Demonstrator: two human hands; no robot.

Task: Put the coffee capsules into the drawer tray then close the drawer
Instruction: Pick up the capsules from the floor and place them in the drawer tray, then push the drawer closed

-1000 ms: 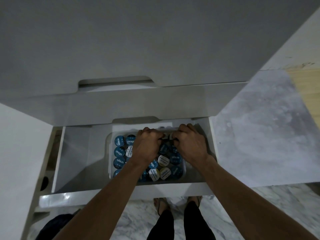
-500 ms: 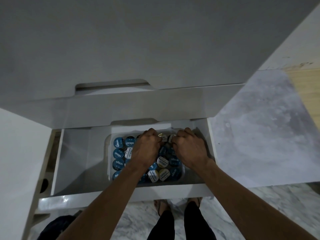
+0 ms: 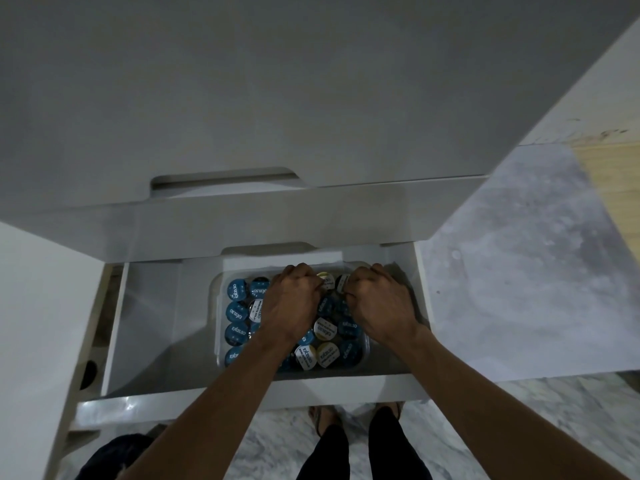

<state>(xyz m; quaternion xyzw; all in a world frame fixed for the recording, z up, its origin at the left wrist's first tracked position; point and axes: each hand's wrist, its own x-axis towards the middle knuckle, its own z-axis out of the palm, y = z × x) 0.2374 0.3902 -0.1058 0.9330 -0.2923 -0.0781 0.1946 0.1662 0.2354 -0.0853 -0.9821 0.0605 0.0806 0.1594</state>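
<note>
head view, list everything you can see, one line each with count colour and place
drawer: one, white, pulled open below the closed fronts
tray: one, clear, inside the drawer toward its right
coffee capsules: many, mostly blue lids, some white or gold, packed in the tray
closed drawer fronts: two, white, above
floor: grey marble, right and below
left hand: curled, pinching a gold capsule at the tray's far edge
right hand: curled, pinching a dark capsule beside it
legs: two, black trousers, bottom

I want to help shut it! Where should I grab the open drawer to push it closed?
Take the drawer's white front panel, the long edge nearest the person's feet, and push from the front, straight toward the cabinet. It spans the whole width and faces you. Wait first: both hands are inside, over the capsule tray.
</note>
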